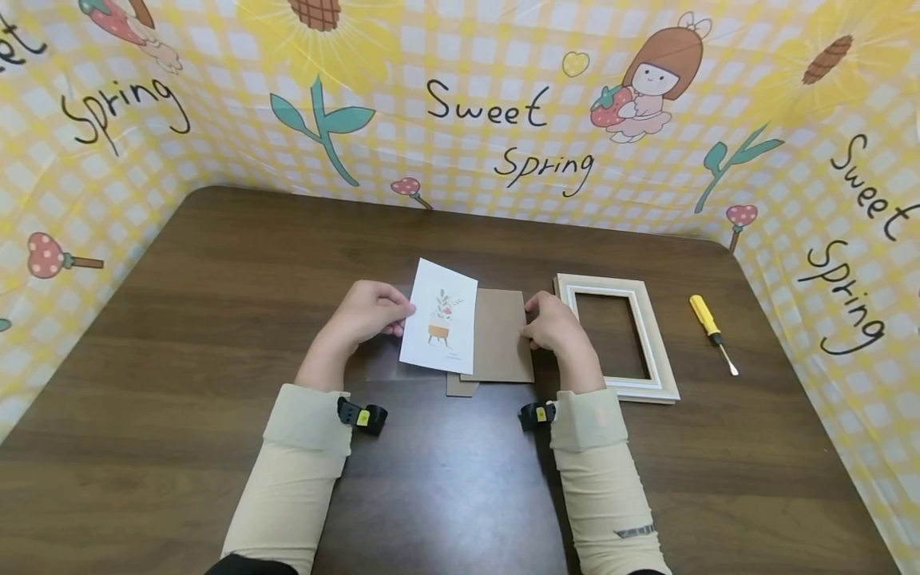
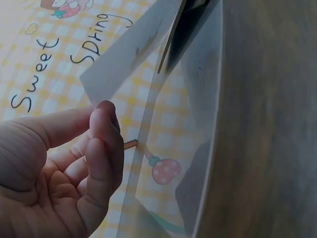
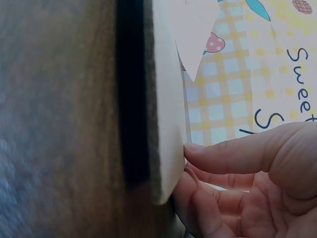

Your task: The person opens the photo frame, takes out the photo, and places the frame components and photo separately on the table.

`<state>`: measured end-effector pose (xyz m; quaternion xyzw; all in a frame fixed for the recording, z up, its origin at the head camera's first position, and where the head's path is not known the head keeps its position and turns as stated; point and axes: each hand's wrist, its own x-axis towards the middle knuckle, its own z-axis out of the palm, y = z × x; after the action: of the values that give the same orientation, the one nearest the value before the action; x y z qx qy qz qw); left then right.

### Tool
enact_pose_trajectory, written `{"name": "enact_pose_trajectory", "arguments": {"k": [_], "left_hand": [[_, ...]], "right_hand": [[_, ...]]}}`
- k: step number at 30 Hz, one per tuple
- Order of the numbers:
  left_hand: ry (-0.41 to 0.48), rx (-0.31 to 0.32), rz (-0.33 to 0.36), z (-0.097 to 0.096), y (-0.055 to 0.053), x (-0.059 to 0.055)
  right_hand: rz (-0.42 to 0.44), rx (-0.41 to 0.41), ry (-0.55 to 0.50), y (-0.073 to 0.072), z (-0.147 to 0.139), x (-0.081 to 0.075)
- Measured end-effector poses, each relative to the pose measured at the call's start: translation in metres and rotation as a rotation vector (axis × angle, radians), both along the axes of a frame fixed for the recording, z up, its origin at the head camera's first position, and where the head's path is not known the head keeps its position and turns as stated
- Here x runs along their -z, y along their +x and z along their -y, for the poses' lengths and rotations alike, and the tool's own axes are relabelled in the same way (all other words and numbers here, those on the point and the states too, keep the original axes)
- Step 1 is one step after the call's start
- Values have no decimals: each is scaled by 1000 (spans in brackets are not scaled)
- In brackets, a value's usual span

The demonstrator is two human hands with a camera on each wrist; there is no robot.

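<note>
My left hand (image 1: 368,313) pinches the left edge of a white card (image 1: 424,331) printed with a potted plant, between thumb and fingers. The card is tilted and overlaps a brown backing board (image 1: 503,339). At the board's right edge, my right hand (image 1: 559,326) holds it with thumb and curled fingers; in the right wrist view the board's edge (image 3: 156,148) stands just above the dark table. A clear sheet (image 1: 384,369) lies under the card and left hand. Below the board pokes out a small brown flap (image 1: 461,386), the rest of it hidden.
A cream picture frame (image 1: 661,351) with an open middle lies just right of my right hand. Beyond it, a yellow-handled screwdriver (image 1: 707,318) rests on the brown wooden table (image 1: 180,415). Yellow checked cloth (image 1: 467,136) hangs around the table's back and sides.
</note>
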<state>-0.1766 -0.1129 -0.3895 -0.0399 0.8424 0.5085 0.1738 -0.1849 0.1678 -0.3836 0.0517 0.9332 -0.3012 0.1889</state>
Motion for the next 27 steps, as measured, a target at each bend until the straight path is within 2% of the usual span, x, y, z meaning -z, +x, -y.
{"name": "enact_pose_trajectory", "arguments": {"k": [9,27], "left_hand": [[8,-16,11,12,3,-6],[4,-64,-18,51,13,-14]], "right_hand": [[5,5,0,0,0,0],[7,10,7,0,0,1]]}}
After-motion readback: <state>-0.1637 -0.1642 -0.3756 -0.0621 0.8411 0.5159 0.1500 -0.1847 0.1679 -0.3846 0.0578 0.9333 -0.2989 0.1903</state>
